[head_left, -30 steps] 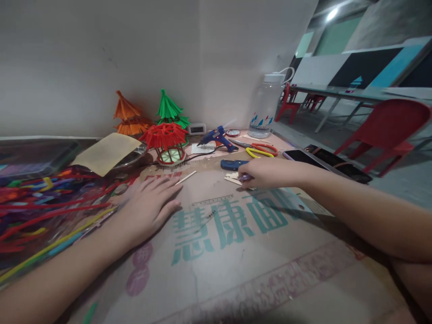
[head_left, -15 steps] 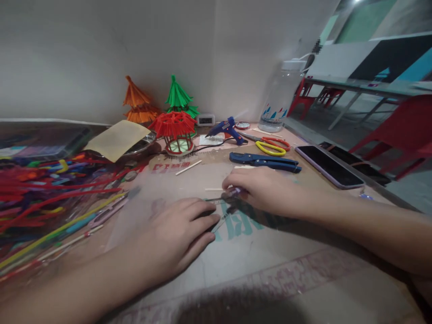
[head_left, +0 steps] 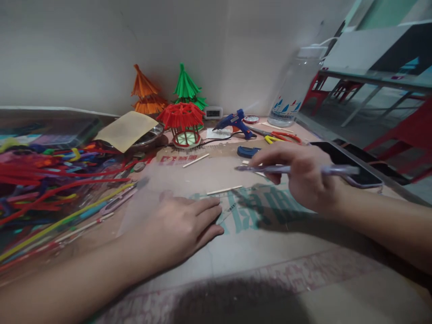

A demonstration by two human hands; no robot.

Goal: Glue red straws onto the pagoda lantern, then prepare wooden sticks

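My left hand (head_left: pixel 185 225) lies flat, palm down, with its fingers stretched out over a translucent sheet (head_left: pixel 151 182) on printed cardboard (head_left: pixel 270 283). Small dark marks show on the sheet near its fingertips; what they belong to is unclear. Raised above the board, my right hand (head_left: pixel 305 180) grips a slim purple pen (head_left: pixel 276 169), held nearly level with its tip pointing left. A thin wooden stick (head_left: pixel 224 190) rests on the sheet between the hands. Farther back is another short stick (head_left: pixel 195 160). The right hand partly covers blue cutters (head_left: pixel 248 151).
Colourful pipe cleaners (head_left: pixel 50 180) pile up at left. Behind stand a red-roofed model (head_left: pixel 182 117), an orange one (head_left: pixel 146 92) and a green one (head_left: pixel 187 85). A glue gun (head_left: pixel 236 121), scissors (head_left: pixel 280 136), water bottle (head_left: pixel 290 90) and phone (head_left: pixel 364 173) line the back and right.
My right hand has lifted away from the sheet and moved right, carrying the pen. The stick between the hands shows more fully. The left hand stays down, and the view has shifted slightly.
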